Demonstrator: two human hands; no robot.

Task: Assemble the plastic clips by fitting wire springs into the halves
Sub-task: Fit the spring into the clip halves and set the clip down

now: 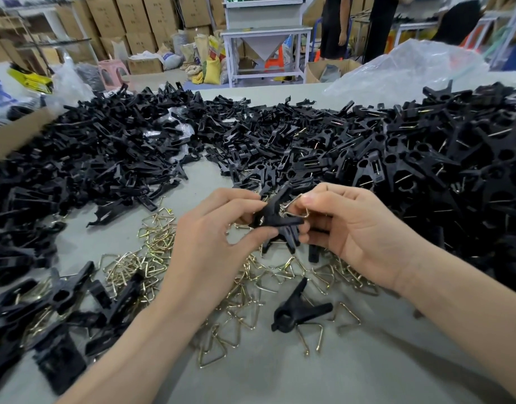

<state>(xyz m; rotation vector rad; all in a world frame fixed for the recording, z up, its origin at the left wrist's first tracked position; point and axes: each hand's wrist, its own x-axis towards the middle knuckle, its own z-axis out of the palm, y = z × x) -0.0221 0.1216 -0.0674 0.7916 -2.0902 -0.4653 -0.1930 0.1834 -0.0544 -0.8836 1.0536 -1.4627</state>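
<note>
your left hand (219, 228) pinches a black clip (275, 218); right hand (347, 225) pinches a wire spring (297, 207) touching it, above loose springs (251, 287) between clip heaps (105, 153).

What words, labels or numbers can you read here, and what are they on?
Nothing can be read.
Cardboard boxes: dark print, too blurred.
White bag at far left: blue mark, cut off, unreadable.
Sacks on the floor: print too small.
Held clip and wire spring: no marking shows.
</note>
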